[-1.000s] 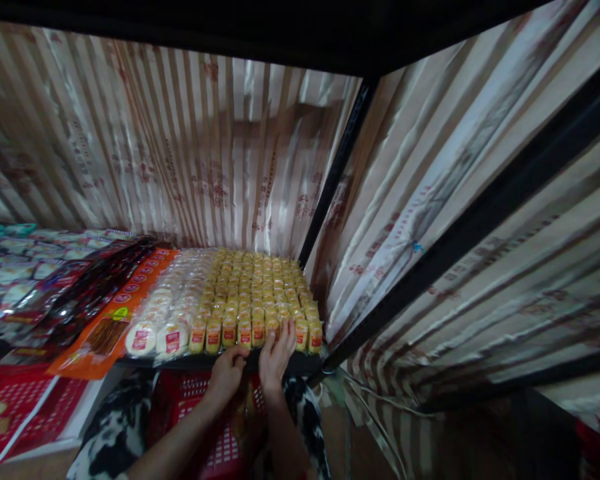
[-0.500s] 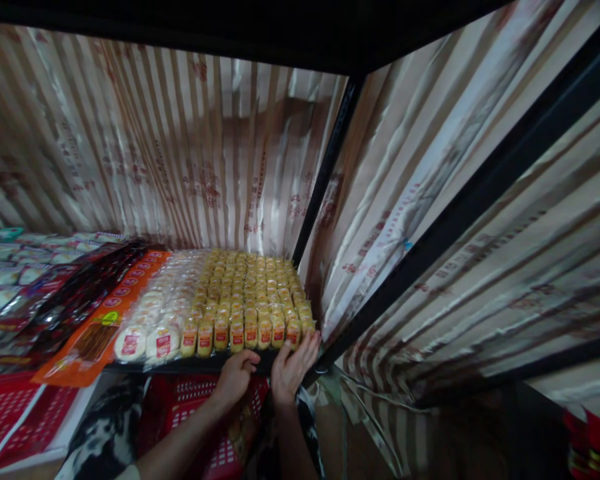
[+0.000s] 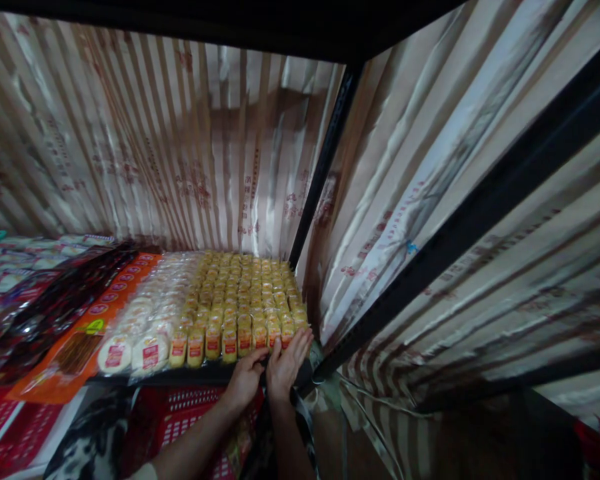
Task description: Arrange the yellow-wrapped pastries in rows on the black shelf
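I face yellow packets point(image 3: 244, 303) with orange-red labels point(image 3: 244, 341). Left of these packets: red-labelled white rounds point(image 3: 139, 363), then an orange packet point(image 3: 109, 308). Behind the packets: a beige-and-brown striped curtain point(image 3: 230, 153). Below them: a red basket point(image 3: 187, 407), my black-and-white blotched clothing point(image 3: 93, 427).

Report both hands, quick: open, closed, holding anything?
Left hand: partly curled by the shelf edge; whether it holds anything can't be told.
Right hand: open, at the front of the yellow packs, nothing gripped.

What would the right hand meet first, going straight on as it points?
The right hand would likely meet the yellow packs at the front row's right end; depth is unclear.
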Demonstrator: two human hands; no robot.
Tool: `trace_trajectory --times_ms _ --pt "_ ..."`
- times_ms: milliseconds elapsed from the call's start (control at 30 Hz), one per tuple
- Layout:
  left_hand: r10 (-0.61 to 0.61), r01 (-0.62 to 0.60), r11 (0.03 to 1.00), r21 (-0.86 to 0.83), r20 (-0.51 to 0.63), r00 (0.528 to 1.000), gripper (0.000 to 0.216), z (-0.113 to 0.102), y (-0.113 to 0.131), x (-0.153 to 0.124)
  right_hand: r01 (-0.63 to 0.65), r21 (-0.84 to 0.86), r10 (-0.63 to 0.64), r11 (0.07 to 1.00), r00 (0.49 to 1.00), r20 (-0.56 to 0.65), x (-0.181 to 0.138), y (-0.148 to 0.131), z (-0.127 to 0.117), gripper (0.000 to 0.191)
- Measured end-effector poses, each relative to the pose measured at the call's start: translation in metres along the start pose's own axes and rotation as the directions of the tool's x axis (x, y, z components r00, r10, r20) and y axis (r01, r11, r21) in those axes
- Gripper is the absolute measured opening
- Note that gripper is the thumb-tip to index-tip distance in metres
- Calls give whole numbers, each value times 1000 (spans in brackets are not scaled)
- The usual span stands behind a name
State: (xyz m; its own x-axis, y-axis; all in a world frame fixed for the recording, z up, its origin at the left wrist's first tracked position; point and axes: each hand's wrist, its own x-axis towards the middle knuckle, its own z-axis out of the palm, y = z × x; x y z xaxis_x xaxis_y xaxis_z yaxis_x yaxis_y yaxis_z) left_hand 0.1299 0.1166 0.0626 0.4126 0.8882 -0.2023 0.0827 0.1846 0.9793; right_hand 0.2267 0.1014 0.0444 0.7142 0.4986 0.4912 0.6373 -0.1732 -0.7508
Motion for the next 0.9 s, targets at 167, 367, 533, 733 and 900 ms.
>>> trace_trajectory --times_ms 167,367,533,733,900 --pt "48 -47 999 22 -43 998 42 1 -6 0 19 -46 -20 999 1000 -4 1 -3 -1 66" --pt "150 -146 983 114 -32 988 44 0 -2 -3 35 -85 -35 996 999 -1 2 -13 -5 63" --pt "226 -219 951 217 -8 974 34 -13 7 -26 36 -73 -39 997 998 -52 3 -15 -12 57" --pt "201 -185 940 287 -26 979 29 -44 -15 -66 65 -117 -69 991 997 -33 9 -8 -22 55" --pt "-91 101 950 296 -47 995 32 -72 -55 -85 223 -92 -228 970 973 -43 4 -28 -32 52"
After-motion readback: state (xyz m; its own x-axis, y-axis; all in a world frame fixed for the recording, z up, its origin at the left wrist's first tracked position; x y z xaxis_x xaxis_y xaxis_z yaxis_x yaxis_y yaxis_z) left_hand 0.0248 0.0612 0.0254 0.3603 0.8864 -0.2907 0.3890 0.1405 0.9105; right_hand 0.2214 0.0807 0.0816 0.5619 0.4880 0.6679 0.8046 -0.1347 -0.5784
